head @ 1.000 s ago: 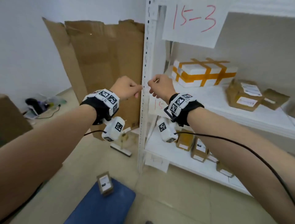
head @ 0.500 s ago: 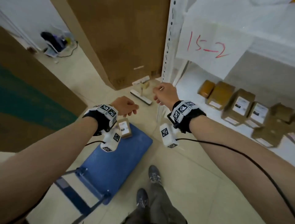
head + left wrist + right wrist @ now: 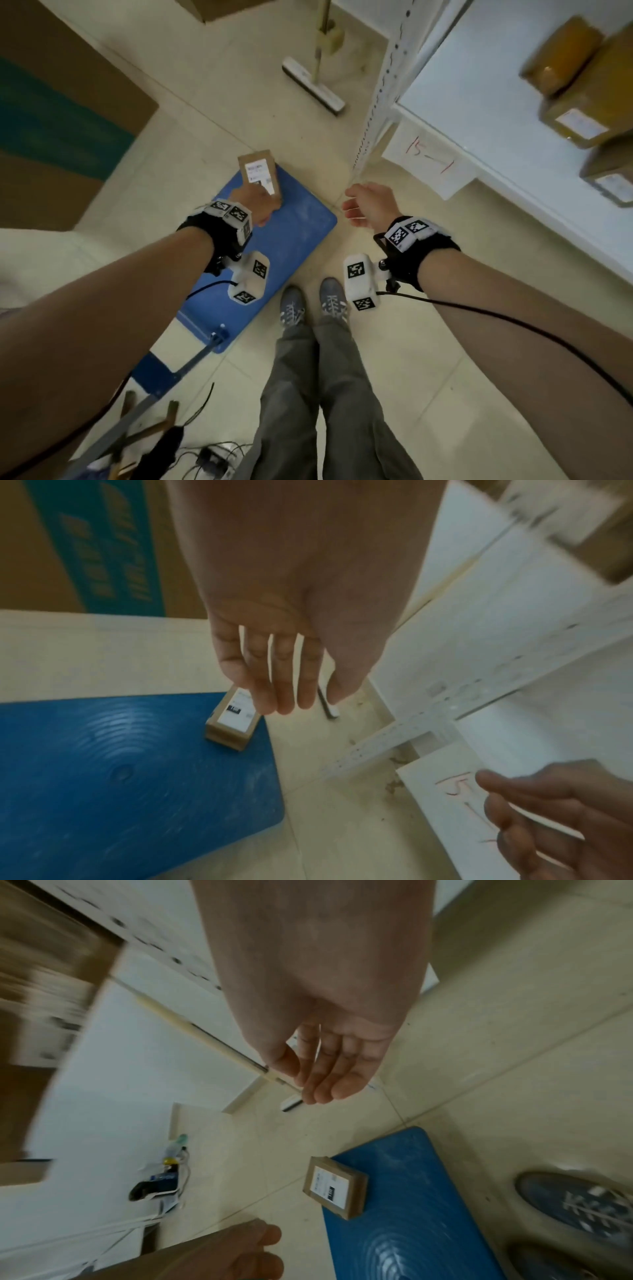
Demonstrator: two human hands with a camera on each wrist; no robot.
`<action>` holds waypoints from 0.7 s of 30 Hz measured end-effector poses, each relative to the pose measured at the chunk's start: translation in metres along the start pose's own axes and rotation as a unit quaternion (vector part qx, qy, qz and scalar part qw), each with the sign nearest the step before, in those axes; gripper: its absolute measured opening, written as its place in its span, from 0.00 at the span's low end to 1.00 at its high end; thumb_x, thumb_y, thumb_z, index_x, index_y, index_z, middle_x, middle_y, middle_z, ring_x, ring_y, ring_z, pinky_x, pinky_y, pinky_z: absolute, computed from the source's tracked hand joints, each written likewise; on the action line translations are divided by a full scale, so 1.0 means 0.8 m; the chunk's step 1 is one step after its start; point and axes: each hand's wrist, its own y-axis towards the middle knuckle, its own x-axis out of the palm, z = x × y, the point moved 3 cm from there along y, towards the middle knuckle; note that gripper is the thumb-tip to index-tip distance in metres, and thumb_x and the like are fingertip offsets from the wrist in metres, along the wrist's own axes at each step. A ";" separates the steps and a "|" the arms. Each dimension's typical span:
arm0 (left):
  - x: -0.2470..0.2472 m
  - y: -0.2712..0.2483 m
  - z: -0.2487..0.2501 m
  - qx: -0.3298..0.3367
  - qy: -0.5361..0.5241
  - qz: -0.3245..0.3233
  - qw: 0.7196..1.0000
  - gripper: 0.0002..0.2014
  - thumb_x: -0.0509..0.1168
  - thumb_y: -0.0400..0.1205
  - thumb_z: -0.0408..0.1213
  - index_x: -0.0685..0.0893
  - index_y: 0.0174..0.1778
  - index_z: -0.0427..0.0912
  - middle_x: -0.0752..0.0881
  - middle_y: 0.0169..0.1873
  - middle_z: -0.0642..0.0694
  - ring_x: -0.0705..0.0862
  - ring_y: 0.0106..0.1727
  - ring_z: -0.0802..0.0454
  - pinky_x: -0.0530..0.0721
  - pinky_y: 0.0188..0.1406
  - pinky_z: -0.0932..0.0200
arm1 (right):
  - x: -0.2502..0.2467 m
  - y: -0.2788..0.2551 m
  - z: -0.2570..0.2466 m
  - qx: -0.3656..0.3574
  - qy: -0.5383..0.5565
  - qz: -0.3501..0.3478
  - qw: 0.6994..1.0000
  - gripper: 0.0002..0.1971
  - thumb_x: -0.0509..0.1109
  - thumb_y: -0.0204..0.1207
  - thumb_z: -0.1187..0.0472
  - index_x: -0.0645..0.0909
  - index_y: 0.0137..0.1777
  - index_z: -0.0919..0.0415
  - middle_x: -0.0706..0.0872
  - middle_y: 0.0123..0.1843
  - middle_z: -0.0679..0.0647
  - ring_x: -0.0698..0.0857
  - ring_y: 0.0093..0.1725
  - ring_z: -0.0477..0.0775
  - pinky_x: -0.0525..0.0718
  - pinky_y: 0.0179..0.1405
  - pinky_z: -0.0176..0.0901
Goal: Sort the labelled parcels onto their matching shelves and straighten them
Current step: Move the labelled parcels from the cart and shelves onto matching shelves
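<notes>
A small brown parcel [image 3: 259, 173] with a white label lies at the far corner of a blue trolley platform [image 3: 294, 236] on the floor. My left hand [image 3: 255, 205] hangs just above the parcel's near end. In the left wrist view its fingers [image 3: 274, 691] are straight and hold nothing, and the parcel [image 3: 232, 725] lies below them. My right hand [image 3: 356, 209] hovers empty to the right with relaxed fingers [image 3: 325, 1080], near the shelf post [image 3: 376, 113]. A paper sign "15-1" [image 3: 431, 161] hangs on the lowest shelf [image 3: 479, 102].
Several brown labelled parcels [image 3: 579, 120] sit on the lowest shelf at right. A floor squeegee [image 3: 313, 85] lies beyond the trolley. Large cardboard boxes [image 3: 61, 113] stand at left. My shoes [image 3: 311, 301] are beside the platform, with the trolley handle and cables [image 3: 205, 459] near them.
The view has dropped from the 15-3 shelf to the floor. Both hands came down and uncurled from fists. The left hand now hangs over the parcel on the trolley.
</notes>
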 end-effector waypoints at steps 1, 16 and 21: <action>0.014 0.020 -0.014 -0.008 -0.004 -0.004 1.000 0.10 0.63 0.85 0.41 0.81 0.44 0.37 0.85 0.37 0.40 0.82 0.38 0.43 0.79 0.37 0.55 | 0.008 0.016 0.020 0.013 0.003 -0.004 1.000 0.08 0.66 0.80 0.63 0.78 0.38 0.58 0.85 0.33 0.56 0.81 0.27 0.51 0.79 0.27 0.39; 0.152 0.258 -0.163 -0.061 -0.010 0.079 0.995 0.32 0.74 0.76 0.50 0.74 0.75 0.45 0.68 0.75 0.37 0.75 0.72 0.34 0.79 0.66 0.46 | 0.086 0.191 0.220 0.126 0.039 0.009 0.991 0.04 0.66 0.82 0.62 0.80 0.51 0.62 0.87 0.38 0.59 0.85 0.34 0.55 0.85 0.36 0.43; 0.166 0.325 -0.165 -0.081 0.004 0.095 0.992 0.48 0.75 0.72 0.56 0.59 0.84 0.48 0.59 0.81 0.38 0.64 0.79 0.31 0.72 0.73 0.39 | 0.109 0.240 0.244 0.142 0.064 0.007 0.988 0.03 0.65 0.83 0.63 0.78 0.52 0.62 0.87 0.37 0.58 0.84 0.34 0.55 0.84 0.38 0.45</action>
